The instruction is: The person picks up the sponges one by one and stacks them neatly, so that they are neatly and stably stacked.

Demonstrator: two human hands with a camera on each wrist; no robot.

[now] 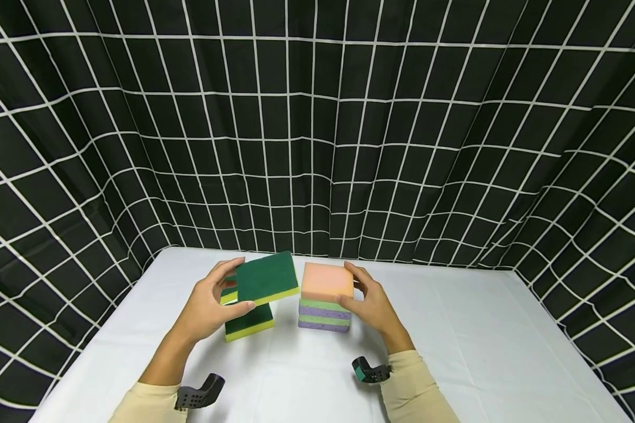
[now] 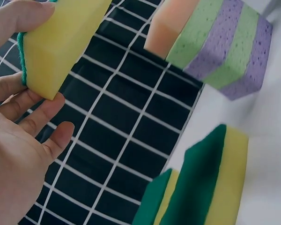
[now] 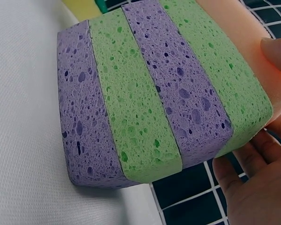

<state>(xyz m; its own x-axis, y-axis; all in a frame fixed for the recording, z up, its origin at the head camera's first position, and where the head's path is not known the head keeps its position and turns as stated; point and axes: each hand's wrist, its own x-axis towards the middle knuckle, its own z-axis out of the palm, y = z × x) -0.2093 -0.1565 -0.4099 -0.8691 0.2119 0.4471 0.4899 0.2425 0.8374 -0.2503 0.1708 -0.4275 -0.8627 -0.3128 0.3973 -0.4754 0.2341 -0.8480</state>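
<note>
A green-and-yellow scrub sponge (image 1: 267, 276) is held off the table by my left hand (image 1: 203, 305), pinched between thumb and fingers, its dark green side up. My right hand (image 1: 373, 302) grips the right end of a peach sponge (image 1: 324, 279). That peach sponge sits on top of a stack of alternating green and purple sponges (image 3: 136, 93). Below and behind my left hand are two more scrub sponges: a nearer one (image 1: 250, 322) on the table and a farther one (image 1: 229, 291), partly hidden by the hand and the held sponge.
A white cloth covers the table (image 1: 471, 341). Black curtain with a white grid (image 1: 328, 147) rises behind it and along both sides. Each wrist wears a dark camera mount, the left one (image 1: 200, 393) and the right one (image 1: 370, 371).
</note>
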